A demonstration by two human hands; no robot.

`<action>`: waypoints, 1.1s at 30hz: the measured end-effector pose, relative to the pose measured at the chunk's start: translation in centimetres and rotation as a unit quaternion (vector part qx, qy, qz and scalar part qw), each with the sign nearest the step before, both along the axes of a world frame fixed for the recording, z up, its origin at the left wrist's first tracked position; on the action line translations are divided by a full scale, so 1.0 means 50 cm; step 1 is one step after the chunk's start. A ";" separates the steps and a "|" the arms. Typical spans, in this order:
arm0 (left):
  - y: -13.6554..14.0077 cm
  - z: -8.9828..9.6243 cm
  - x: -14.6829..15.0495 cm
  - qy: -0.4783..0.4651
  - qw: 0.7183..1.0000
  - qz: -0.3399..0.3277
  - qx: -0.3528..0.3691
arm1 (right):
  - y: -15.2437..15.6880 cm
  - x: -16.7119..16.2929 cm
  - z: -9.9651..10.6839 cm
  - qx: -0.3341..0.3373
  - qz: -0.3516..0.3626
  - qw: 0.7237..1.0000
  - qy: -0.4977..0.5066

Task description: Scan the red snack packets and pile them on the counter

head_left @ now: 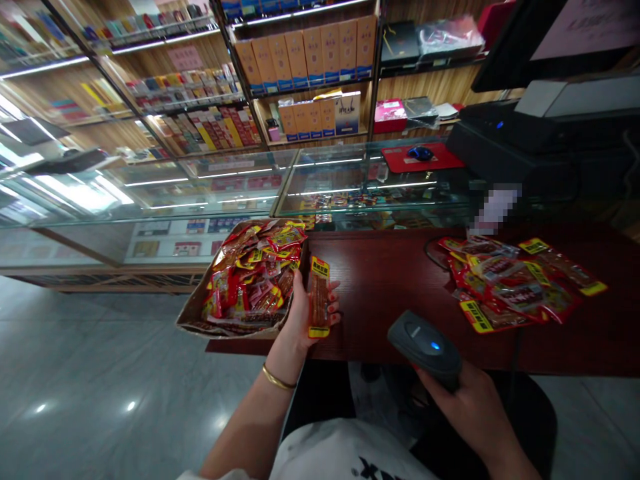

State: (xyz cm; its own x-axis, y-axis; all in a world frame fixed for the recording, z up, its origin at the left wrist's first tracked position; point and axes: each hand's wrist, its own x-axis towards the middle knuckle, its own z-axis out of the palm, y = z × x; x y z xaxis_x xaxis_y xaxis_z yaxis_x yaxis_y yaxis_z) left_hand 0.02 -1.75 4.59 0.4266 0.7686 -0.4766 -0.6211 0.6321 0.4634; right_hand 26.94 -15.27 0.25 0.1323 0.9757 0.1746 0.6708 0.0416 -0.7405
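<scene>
Fingers of the left hand are spread behind a single snack packet, the thumb laid along its near side; the packet is thus grasped, printed face showing, just above the counter edge. By the right hand a dark scanner is gripped, blue light lit, nose turned roughly toward the packet, apart from it. Whether the trigger is pressed cannot be told.

Step in hand judged to be the scanning of one packet. For the next move, a clear line from nose to code seems called for; no code can be made out, so a turn of the packet may be needed.

On the counter, a carton filled with similar packets is set at left; a loose pile is heaped at right. Snagging could be caused by the cable looped there. Beyond: glass case, mouse, monitor. Farthest, tall boxes are shelved.
</scene>
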 end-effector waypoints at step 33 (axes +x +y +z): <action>0.016 -0.044 0.028 0.175 0.974 -0.140 0.042 | -0.006 -0.002 0.041 -0.080 0.113 0.990 0.020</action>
State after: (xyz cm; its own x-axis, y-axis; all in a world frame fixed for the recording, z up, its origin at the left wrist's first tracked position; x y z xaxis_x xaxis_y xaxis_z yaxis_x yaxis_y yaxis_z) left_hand 1.43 -0.94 2.37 0.4483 0.6877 -0.5710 -0.2249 0.7050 0.6726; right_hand 26.85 -15.57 2.31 -0.0891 0.9959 0.0145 0.6278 0.0675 -0.7755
